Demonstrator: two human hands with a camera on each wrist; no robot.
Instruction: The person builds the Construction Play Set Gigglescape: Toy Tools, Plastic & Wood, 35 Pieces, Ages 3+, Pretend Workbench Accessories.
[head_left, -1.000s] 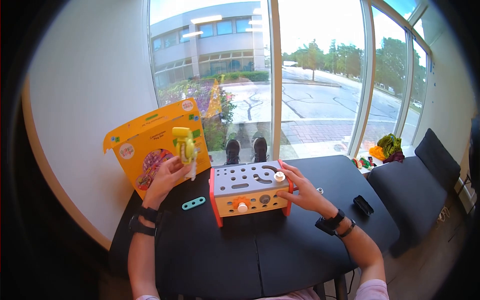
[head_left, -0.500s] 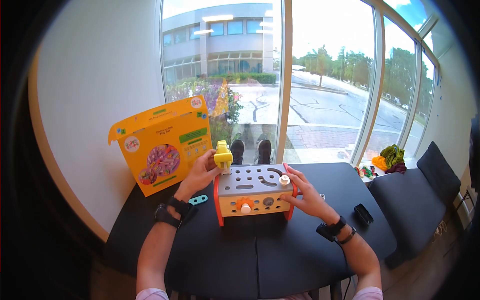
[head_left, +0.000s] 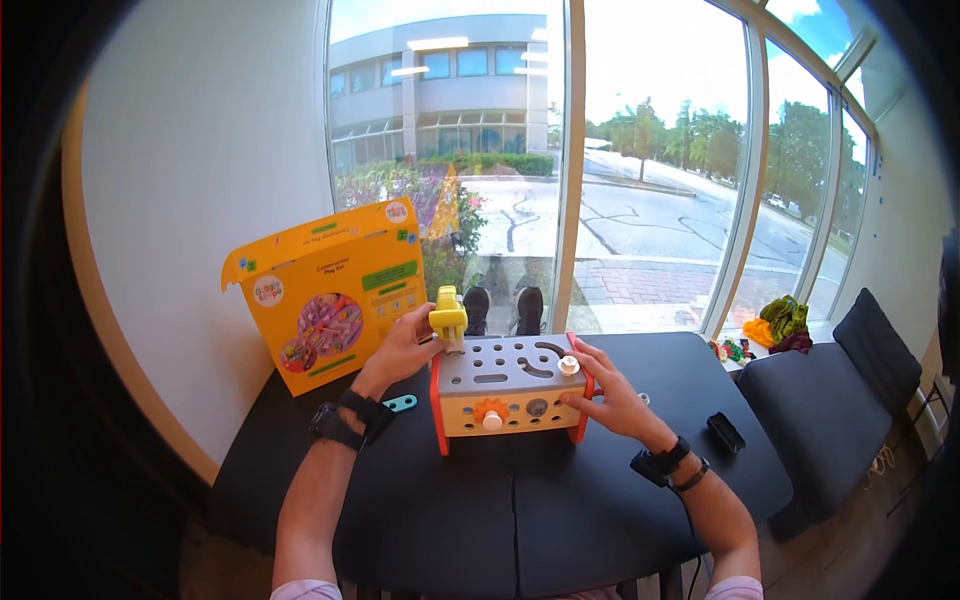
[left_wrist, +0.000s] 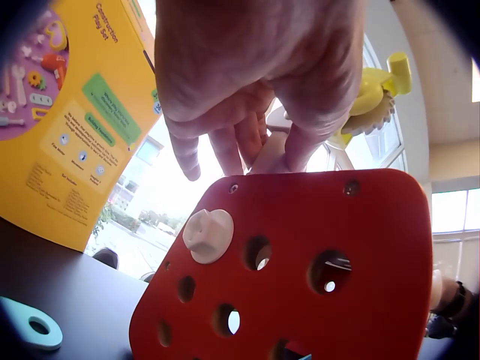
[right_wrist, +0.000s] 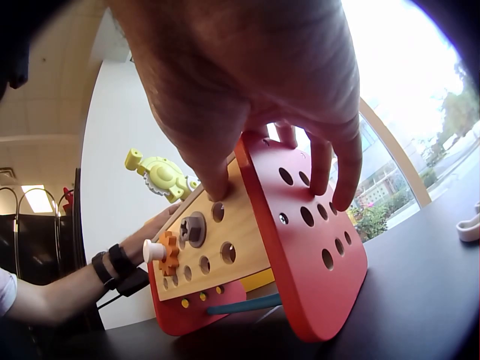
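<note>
A toy workbench [head_left: 478, 378] with a grey holed top, wooden front and red sides stands on the black table. At its left end my left hand [head_left: 402, 345] pinches a pale shaft [left_wrist: 271, 154] against the top edge. Above that shaft sits a yellow toy circular saw [head_left: 449, 315], its serrated disc showing in the left wrist view. My right hand [head_left: 613, 388] holds the other end, thumb on the wooden front [right_wrist: 206, 240] and fingers over the red side panel [right_wrist: 300, 225]. A white bolt [head_left: 568, 366] stands in the top beside it.
An orange gear [head_left: 483, 405] and a grey screw [head_left: 537, 408] are on the bench's front. Behind left stands a yellow box [head_left: 335, 310]; a teal holed strip [head_left: 402, 403] lies left of the bench. A black case [head_left: 727, 432] lies at right, near a dark chair [head_left: 820, 390].
My left hand has brought the yellow toy saw right and down from before the box to the bench's left end. My right hand has stayed on the bench's right end.
</note>
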